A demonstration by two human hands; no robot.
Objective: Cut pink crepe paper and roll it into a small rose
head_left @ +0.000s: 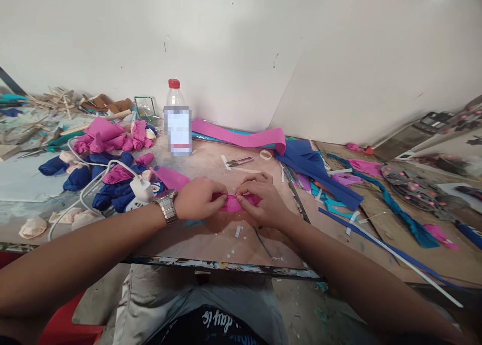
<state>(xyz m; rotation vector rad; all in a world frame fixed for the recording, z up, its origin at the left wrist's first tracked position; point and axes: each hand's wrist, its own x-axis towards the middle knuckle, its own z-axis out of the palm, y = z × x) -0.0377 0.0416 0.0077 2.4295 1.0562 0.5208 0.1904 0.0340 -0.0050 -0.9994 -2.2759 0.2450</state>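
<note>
The left hand and right hand sit close together, both pinching a small pink piece over the table, near the middle. Folding or gathering its edge seems the step in hand; the next move probably calls for light, even thumb pressure.

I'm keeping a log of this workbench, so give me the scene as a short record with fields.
Left hand: pinching a pink piece
Right hand: pinching the same piece, close to the left
Left wrist: watch with a metal band
Beyond the hands: knife, pale ring, long pink strip
To the left: upright bottle with a red cap, white plug
To the right: dark blue sheets
Unclear: the pink piece's material
</note>
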